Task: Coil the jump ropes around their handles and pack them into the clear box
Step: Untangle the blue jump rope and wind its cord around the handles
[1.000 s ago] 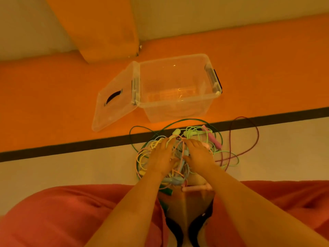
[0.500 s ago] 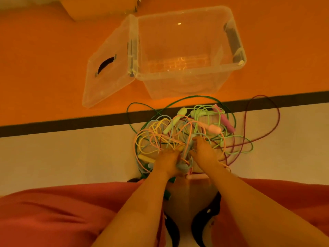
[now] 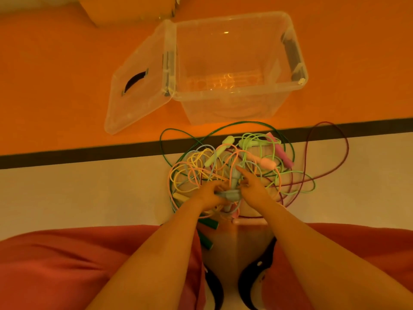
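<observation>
Floor: orange mat (image 3: 55, 86) covers the upper half. Dark stripe (image 3: 78, 154) runs left to right mid-frame, slightly tilted, with cream floor (image 3: 78, 193) below it. Orange block (image 3: 125, 10) at top edge, left of centre, cut off by the frame, on the mat. Red trousers (image 3: 67, 265) fill both bottom corners. Black footwear (image 3: 213, 285) bottom centre, between the trouser legs; type unclear.

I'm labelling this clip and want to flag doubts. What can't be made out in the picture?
Head view only.
Jump ropes: the tangled cords overlap, so which cord joins which handle is unclear.
Right hand: its own fingers hide whether it grips the blue-grey handles; the left hand holds one.
Green handles: partly behind the left forearm.
Orange block: cut off by the top edge.
</observation>
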`<state>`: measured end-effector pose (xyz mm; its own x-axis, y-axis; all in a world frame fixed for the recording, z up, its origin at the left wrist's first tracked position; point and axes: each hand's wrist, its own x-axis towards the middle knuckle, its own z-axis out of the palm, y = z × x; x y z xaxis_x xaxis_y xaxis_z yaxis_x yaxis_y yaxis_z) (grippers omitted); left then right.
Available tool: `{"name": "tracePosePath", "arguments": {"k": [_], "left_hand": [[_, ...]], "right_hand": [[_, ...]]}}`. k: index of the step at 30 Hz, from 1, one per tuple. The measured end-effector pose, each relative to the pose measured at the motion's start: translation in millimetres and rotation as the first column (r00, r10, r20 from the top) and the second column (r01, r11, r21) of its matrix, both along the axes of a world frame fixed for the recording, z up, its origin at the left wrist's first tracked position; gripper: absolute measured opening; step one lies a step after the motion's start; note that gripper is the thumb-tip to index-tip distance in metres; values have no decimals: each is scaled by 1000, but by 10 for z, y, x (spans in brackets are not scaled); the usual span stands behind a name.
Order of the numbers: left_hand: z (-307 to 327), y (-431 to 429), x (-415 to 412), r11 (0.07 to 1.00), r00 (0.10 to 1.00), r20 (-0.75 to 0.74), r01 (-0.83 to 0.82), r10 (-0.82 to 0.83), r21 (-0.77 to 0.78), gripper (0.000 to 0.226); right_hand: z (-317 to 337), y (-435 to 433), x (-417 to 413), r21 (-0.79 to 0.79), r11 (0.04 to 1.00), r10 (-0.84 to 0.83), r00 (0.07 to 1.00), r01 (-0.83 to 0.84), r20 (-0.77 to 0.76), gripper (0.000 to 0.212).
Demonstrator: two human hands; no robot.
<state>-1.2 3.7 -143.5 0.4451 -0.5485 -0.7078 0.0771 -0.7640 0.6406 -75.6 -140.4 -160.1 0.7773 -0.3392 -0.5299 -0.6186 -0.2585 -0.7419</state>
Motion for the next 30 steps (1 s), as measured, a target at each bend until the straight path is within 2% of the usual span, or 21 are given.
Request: {"name": "tracePosePath", "arguments": {"k": [3, 5, 11, 15, 18, 20, 22, 26, 30], "left_hand": [[167, -9, 53, 993, 993, -59, -107, 104, -50, 36], [243, -6, 90, 976, 973, -97, -214, 208, -47, 31], [315, 46, 106, 970, 971, 17, -239, 240, -41, 38], [276, 82, 78, 922, 924, -12, -383, 383, -54, 45], [203, 110, 80, 895, 894, -63, -445, 443, -25, 53], [149, 126, 68, 880, 879, -47, -474, 474, -5, 52], [54, 145, 55, 863, 862, -35, -506, 506, 9, 50], [92, 88, 82, 830, 830, -54, -557, 555, -21, 39], [194, 15, 134, 810, 813, -105, -581, 573, -80, 29]], "right_hand": [[176, -10, 134, 109, 984, -143, 989, 139, 26, 50], [227, -13, 213, 161, 976, -160, 985, 149, 59, 43], [292, 8, 237, 134, 987, -83, 996, 87, -40, 34], [233, -45, 274, 72, 996, 59, 980, -46, -192, 40], [150, -52, 294, 120, 990, 107, 950, -74, -293, 43], [105, -29, 290, 171, 983, 127, 938, -74, -324, 44], [69, 3, 266, 219, 974, 126, 946, -60, -297, 43], [82, 77, 202, 277, 949, -106, 979, 153, -175, 45], [185, 55, 276, 307, 926, -226, 974, 220, -16, 52]]}}
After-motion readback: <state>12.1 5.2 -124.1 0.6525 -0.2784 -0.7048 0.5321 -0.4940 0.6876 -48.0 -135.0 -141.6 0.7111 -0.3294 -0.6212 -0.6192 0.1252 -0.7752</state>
